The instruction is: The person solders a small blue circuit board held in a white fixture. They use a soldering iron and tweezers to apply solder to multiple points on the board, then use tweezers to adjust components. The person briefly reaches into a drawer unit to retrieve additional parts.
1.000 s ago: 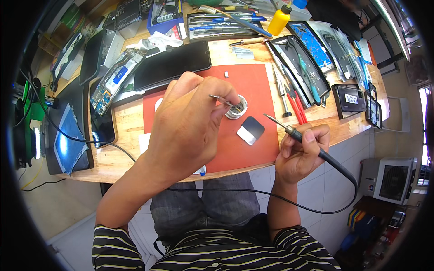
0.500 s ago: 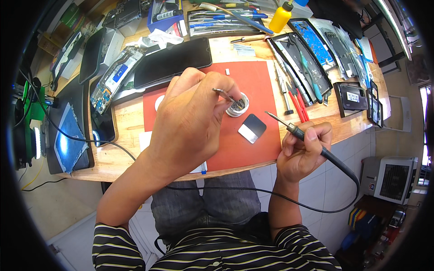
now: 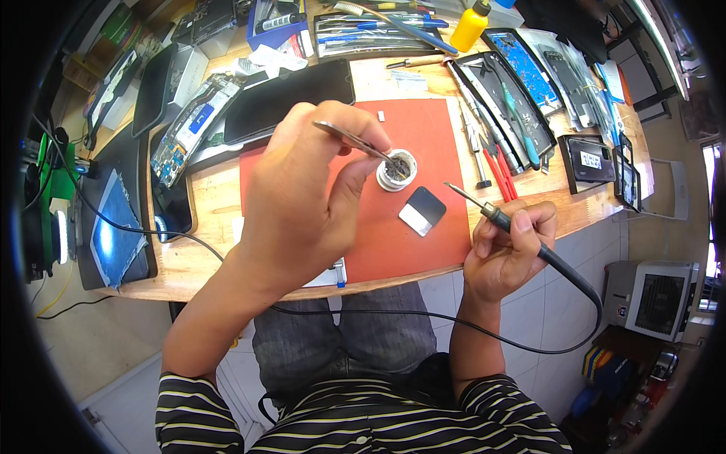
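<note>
Orange-red matting (image 3: 435, 136) is spread over the wooden table (image 3: 204, 265) in the centre of the frame. On it, just right of centre, a small white pot (image 3: 395, 185) with dark grey contents is set upright. By the left hand (image 3: 302, 189), left of centre, a slim metal tool (image 3: 344, 138) is pinched between thumb and index finger; its lower end is directed at the mouth of the pot, but whether the contents are touched cannot be told. By the right hand (image 3: 510, 246), right of centre, a soldering iron (image 3: 497, 217) is gripped like a pen, thumb and fingers being closed around its dark handle; its bare tip is pointed toward the upper left, apart from the pot. A black cable (image 3: 363, 312) is looped from the iron across the lower middle. Just below the pot, a black-and-silver plate (image 3: 423, 210) is laid on the matting. A red-handled tool (image 3: 498, 174) is seen above the right hand, and a yellow bottle (image 3: 470, 29) is stood at upper right.
</note>
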The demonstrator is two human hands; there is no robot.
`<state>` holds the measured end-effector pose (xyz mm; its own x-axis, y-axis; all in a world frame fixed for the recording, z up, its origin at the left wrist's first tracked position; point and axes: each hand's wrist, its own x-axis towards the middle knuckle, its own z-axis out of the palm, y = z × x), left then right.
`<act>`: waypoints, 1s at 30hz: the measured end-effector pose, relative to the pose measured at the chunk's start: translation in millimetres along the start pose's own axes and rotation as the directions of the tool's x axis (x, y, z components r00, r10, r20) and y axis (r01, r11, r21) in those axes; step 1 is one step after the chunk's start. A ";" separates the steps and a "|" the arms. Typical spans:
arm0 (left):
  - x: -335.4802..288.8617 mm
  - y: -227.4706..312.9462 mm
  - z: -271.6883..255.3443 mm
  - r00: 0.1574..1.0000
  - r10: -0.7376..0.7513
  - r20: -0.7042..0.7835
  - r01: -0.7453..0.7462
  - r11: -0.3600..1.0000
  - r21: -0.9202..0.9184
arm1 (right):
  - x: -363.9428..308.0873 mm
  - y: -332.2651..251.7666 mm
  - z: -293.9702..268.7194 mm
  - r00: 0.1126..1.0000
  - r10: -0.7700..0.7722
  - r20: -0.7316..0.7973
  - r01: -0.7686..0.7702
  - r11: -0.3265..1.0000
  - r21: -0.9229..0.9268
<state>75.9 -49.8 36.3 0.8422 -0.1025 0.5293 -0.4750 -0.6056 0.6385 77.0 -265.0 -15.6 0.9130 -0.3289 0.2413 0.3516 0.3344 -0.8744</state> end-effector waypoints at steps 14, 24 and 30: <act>-1.6 1.8 0.9 0.999 -0.022 -0.032 0.020 0.998 -0.065 | -0.6 0.9 1.1 0.999 -0.032 0.024 0.032 0.999 -0.010; -3.5 -1.3 5.8 1.000 -0.020 -0.016 0.020 1.000 -0.020 | 0.9 4.7 0.7 0.994 -0.091 0.054 0.096 0.990 -0.106; -2.8 -0.5 6.3 1.000 0.000 -0.001 0.000 1.000 0.021 | -0.2 2.6 -2.0 0.999 -0.031 0.030 0.031 1.000 -0.001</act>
<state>75.5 -54.1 31.0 0.8419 -0.1012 0.5300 -0.4692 -0.6224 0.6265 77.3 -265.8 -18.8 0.9077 -0.3121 0.2806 0.3792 0.3233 -0.8670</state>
